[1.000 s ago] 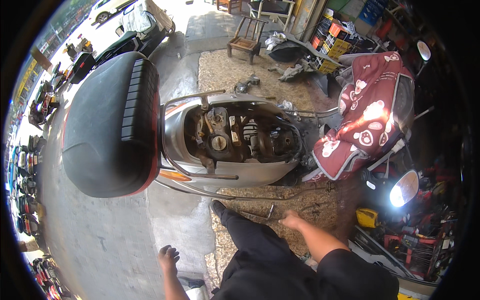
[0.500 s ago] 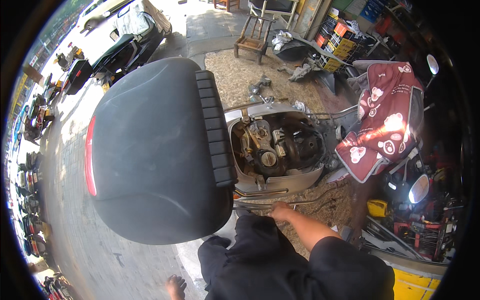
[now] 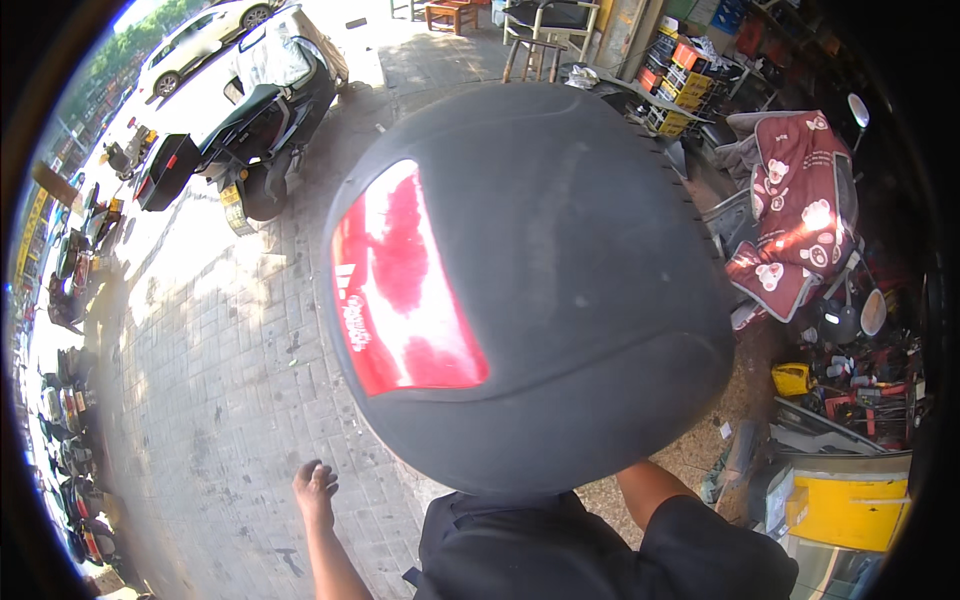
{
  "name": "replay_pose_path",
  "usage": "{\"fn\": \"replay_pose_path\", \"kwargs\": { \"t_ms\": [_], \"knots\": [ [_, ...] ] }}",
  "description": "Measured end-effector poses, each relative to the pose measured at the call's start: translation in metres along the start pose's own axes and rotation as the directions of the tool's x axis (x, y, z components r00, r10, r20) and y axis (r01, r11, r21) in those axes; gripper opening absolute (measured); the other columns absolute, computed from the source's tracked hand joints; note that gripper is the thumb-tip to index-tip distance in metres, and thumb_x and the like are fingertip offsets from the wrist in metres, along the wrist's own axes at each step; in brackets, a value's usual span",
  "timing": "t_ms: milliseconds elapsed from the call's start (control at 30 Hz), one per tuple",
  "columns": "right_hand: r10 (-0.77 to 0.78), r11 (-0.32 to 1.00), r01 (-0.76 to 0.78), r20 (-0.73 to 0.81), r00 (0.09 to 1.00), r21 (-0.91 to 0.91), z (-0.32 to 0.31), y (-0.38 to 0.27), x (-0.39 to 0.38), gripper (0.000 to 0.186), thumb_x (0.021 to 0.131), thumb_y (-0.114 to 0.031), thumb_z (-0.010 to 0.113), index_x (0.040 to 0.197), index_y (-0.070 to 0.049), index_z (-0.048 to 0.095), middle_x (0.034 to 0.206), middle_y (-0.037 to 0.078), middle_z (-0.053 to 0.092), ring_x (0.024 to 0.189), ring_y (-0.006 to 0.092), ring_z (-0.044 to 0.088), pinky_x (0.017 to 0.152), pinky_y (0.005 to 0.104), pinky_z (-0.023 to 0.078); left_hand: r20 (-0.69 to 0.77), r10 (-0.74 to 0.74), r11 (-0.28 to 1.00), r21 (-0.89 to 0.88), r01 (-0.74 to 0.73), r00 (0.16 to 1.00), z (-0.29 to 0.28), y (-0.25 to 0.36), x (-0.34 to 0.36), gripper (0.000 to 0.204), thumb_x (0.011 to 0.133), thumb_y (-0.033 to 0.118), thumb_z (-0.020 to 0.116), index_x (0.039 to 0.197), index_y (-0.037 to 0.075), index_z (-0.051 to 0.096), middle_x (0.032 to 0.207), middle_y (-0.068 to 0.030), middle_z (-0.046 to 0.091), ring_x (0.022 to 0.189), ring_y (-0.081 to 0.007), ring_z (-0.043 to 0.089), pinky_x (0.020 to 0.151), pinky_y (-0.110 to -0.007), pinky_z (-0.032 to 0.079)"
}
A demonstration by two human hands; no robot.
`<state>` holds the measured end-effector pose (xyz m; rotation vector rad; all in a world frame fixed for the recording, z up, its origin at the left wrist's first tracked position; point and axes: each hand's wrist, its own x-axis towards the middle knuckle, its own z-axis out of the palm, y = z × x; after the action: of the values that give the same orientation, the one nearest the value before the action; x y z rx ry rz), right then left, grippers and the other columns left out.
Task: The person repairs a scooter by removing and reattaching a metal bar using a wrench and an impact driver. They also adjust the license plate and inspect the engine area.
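A large dark grey scooter top box [image 3: 560, 260] with a red reflector panel [image 3: 410, 290] fills the middle, hiding the scooter body below it. Left of my dark-clothed body, my left hand [image 3: 316, 482] hangs over the paving, holding nothing, its fingers loosely bent and a little apart. My right forearm [image 3: 652, 492] passes under the near right edge of the box, and the hand itself is hidden there. At the scooter's front hangs a maroon cover [image 3: 800, 200] with bear prints.
Grey paving [image 3: 220, 380] stretches along the left. A black scooter [image 3: 265, 130] is parked at the far left, with more in a row [image 3: 75, 440]. Stacked crates [image 3: 685, 85] and a chair [image 3: 550, 20] are at the back. Parts and a yellow panel [image 3: 845, 510] crowd the right.
My view has shifted back toward the scooter's rear, so the box now covers the open engine bay. My left hand has risen into fuller view; my right hand, earlier at a metal rail, is now hidden.
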<state>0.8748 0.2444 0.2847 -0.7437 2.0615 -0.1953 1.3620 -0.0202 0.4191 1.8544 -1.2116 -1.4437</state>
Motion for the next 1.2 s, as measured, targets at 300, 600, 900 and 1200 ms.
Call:
{"fn": "replay_pose_path", "kwargs": {
  "t_ms": [300,600,900,1200],
  "knots": [
    [0.173,0.964,-0.172,0.017,0.985,0.203,0.082,-0.121,0.027,0.029,0.087,-0.022,0.065,0.104,0.001,0.062,0.089,0.013,0.065,0.073,0.025,0.065,0.062,0.0369,0.053,0.129,-0.028,0.986,0.169,0.006,0.991,-0.046,0.018,0.204,0.039,0.091,0.016,0.056,0.124,-0.005,0.055,0.104,-0.015,0.065,0.082,-0.0208,0.066,0.069,-0.032,0.053],
    [0.579,0.623,-0.449,0.009,0.816,0.64,0.122,-0.199,0.022,0.018,0.087,-0.015,0.065,0.093,0.001,0.063,0.076,0.009,0.062,0.056,0.0186,0.062,0.047,0.0329,0.051,-0.062,-0.692,0.72,0.016,0.694,0.719,-0.161,-0.109,0.299,0.011,0.091,0.012,0.052,0.1,0.008,0.054,0.074,-0.0082,0.057,0.057,-0.0243,0.059,0.047,-0.039,0.048],
    [0.549,0.589,-0.484,0.119,0.827,0.647,0.149,-0.384,0.138,0.029,0.085,-0.025,0.071,0.103,-0.004,0.063,0.086,0.009,0.066,0.068,0.0194,0.066,0.059,0.0331,0.055,0.067,-0.214,0.96,0.201,0.196,0.975,-0.147,0.107,0.619,0.024,0.088,0.017,0.055,0.11,0.008,0.055,0.085,-0.0058,0.059,0.066,-0.0185,0.058,0.059,-0.034,0.049],
    [0.663,0.412,-0.575,0.2,0.721,0.707,0.099,-0.429,0.237,0.031,0.085,-0.029,0.07,0.101,-0.003,0.065,0.085,0.011,0.068,0.07,0.0199,0.067,0.063,0.0341,0.058,0.224,-0.13,0.946,0.319,0.054,0.966,-0.044,0.272,0.758,0.023,0.088,0.012,0.052,0.108,0.002,0.056,0.08,-0.0087,0.059,0.058,-0.0176,0.057,0.046,-0.029,0.044]
  ]
}}
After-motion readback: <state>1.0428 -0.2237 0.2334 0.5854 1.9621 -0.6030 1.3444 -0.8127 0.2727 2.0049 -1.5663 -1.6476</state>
